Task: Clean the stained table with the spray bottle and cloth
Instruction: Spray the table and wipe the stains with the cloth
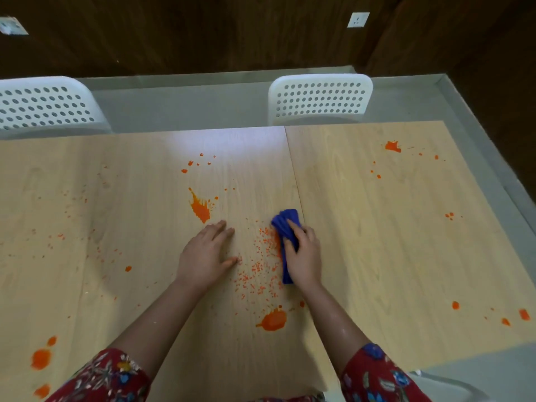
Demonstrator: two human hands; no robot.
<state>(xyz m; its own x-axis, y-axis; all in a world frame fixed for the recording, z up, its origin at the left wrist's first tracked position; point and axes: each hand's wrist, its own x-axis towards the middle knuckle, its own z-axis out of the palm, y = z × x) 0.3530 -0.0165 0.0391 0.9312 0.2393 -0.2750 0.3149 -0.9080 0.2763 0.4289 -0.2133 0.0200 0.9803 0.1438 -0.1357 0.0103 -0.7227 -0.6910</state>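
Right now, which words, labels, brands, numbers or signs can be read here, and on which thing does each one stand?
No text can be read.
On the blue cloth, the table and the white chairs: no writing visible.
On the wall socket: only dark marks, too small to tell.

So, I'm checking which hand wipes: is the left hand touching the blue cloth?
Apart. The head view shows the left hand flat on the table, with speckled wood between its thumb and the blue cloth that the right hand grips.

White perforated chairs (320, 98), grey floor (188, 108), dark wooden wall (203, 33)
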